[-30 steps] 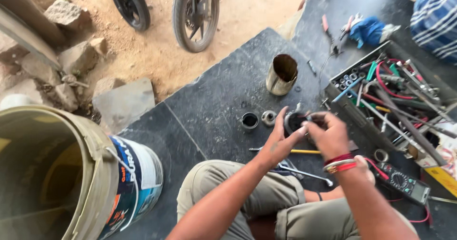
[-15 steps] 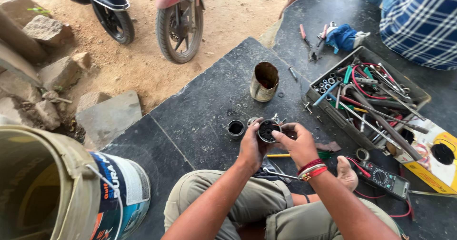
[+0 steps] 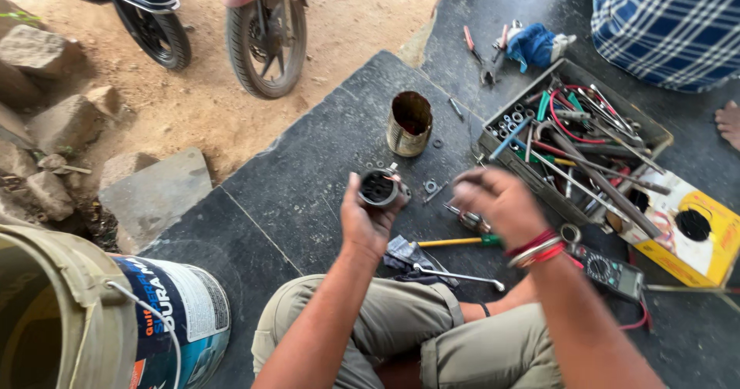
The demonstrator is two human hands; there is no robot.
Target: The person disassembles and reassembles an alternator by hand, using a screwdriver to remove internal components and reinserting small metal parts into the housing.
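Cylinder part (image 3: 378,188): short, dark, hollow, open end facing up toward the camera. Held above the dark slab (image 3: 308,165), in front of the knees, clear of the surface.

Left hand (image 3: 368,218): fingers wrapped around the cylinder part from below and behind, grasping it firmly.

Right hand (image 3: 497,198): raised just right of the cylinder part, apart from it, blurred. Fingers curled loosely; whether anything small is pinched cannot be told. Red and white bangles (image 3: 533,249) on the wrist.

On the slab below the hands: small nuts (image 3: 430,186) just right of the cylinder part; yellow-shafted screwdriver (image 3: 456,242) lying flat; spanner (image 3: 455,275) beside a grey rag (image 3: 405,252) near the knee.

Beyond the hands: rusty tin can (image 3: 409,123), upright, open-topped.

To the right: tool tray (image 3: 570,138) crowded with wrenches, sockets and red wire. Multimeter (image 3: 611,269) lying near the right forearm. Yellow box (image 3: 692,231) against the tray's near side. Pliers (image 3: 479,56) and blue cloth (image 3: 534,43) farther back.

Top right: another person in a blue checked shirt (image 3: 669,23).

Lower left: large bucket (image 3: 100,312). Upper left: two motorcycle wheels (image 3: 266,38) on sandy ground, stones (image 3: 65,119) alongside.
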